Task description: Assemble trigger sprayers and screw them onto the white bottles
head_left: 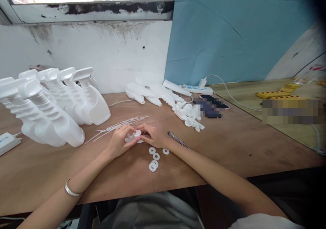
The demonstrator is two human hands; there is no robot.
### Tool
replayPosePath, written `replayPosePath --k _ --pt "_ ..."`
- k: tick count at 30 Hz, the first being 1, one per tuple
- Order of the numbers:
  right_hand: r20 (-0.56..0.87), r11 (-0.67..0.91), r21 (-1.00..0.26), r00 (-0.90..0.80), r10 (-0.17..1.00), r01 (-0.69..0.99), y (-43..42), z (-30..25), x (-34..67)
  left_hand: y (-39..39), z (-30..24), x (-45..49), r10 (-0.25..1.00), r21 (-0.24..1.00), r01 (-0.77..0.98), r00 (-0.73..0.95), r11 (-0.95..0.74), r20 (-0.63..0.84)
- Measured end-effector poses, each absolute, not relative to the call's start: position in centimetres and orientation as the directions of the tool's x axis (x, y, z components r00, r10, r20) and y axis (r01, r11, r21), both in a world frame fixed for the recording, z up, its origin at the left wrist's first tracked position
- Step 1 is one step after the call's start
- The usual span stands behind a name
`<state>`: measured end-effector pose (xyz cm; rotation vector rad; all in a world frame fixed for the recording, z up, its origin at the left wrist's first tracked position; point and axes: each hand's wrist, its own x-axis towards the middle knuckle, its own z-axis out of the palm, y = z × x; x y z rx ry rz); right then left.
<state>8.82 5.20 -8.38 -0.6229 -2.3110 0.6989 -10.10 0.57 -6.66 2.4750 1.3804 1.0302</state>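
My left hand [121, 139] and my right hand [153, 135] meet over the middle of the wooden table [229, 144]. Both have their fingers curled around a small white spray trigger head [134, 136], which rests low on the table between them. Several white plastic washers [154, 157] lie just in front of my right wrist. A bundle of thin white dip tubes [119, 125] lies right behind my left hand. A silver bracelet [70, 190] sits on my left wrist.
Several assembled white spray bottles [63, 107] stand at the left. Empty bottles [150, 90] and loose trigger heads [189, 115] lie at the back centre. Metal tweezers [178, 140] lie right of my right hand. A phone [211, 105] and a power strip [197, 88] are behind; another strip [7, 142] sits far left.
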Motion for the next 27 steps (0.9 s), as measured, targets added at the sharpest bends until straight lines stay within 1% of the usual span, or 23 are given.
replayPosePath --k 3,7,11,15,20,27 --pt "0.483 0.776 -0.580 -0.663 0.572 0.247 5.11 -8.41 8.79 0.74 -6.76 -10.24 0.792 0.419 0.706 0.339 -0.571 0.508" --pt "0.568 0.864 -0.435 -0.667 0.481 0.253 5.17 -8.43 8.74 0.92 -6.75 -10.43 0.764 0.370 0.708 0.376 -0.602 0.524" --pt "0.588 0.914 -0.309 -0.702 0.401 0.262 5.32 -8.39 8.76 1.00 -6.81 -10.61 0.740 0.323 0.710 0.408 -0.626 0.535" --pt "0.575 0.935 -0.234 -0.737 0.355 0.267 5.37 -8.37 8.77 0.99 -6.86 -10.62 0.711 0.276 0.699 0.461 -0.660 0.531" --pt "0.582 0.944 -0.208 -0.742 0.331 0.257 5.30 -8.32 8.80 1.02 -6.98 -10.66 0.682 0.237 0.686 0.499 -0.688 0.534" --pt "0.604 0.938 -0.268 -0.720 0.342 0.220 5.35 -8.54 8.79 1.07 -7.19 -10.62 0.666 0.208 0.692 0.500 -0.692 0.553"
